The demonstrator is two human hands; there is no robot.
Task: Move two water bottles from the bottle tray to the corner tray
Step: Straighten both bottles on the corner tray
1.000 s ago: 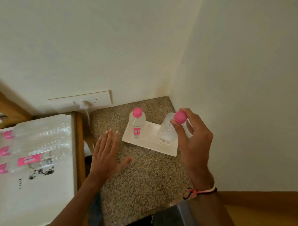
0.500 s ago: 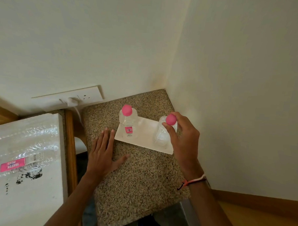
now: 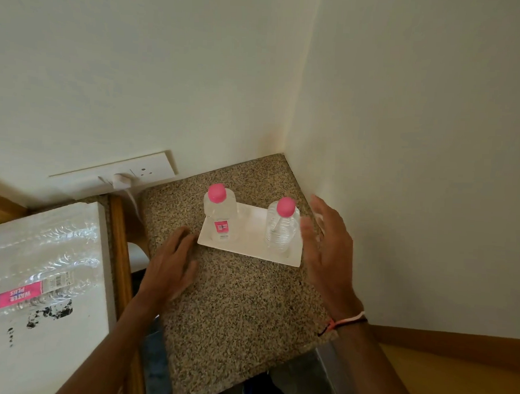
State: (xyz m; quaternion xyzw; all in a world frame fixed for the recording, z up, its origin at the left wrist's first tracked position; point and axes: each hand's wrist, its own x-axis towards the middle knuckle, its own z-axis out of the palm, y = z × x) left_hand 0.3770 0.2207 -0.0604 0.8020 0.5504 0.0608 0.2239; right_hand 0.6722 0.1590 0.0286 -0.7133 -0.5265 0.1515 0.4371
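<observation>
Two clear water bottles with pink caps stand upright on the white corner tray (image 3: 253, 230). The left bottle (image 3: 219, 214) shows a pink label; the right bottle (image 3: 282, 227) stands near the tray's right end. My right hand (image 3: 328, 244) hovers just right of the right bottle, fingers spread, holding nothing. My left hand (image 3: 172, 261) rests flat on the granite counter, just left of the tray's front corner. At the far left, several more bottles lie wrapped in plastic on the white bottle tray (image 3: 52, 351).
The speckled granite counter (image 3: 242, 309) fills a wall corner. A white socket plate with a plug (image 3: 121, 179) is on the back wall. A wooden frame edge (image 3: 119, 250) separates the counter from the bottle tray. Floor shows below the counter's front edge.
My right hand has let go of the right bottle's cap and drawn back to the right, open. The bottle now stands alone on the tray. My left hand stays on the counter.
</observation>
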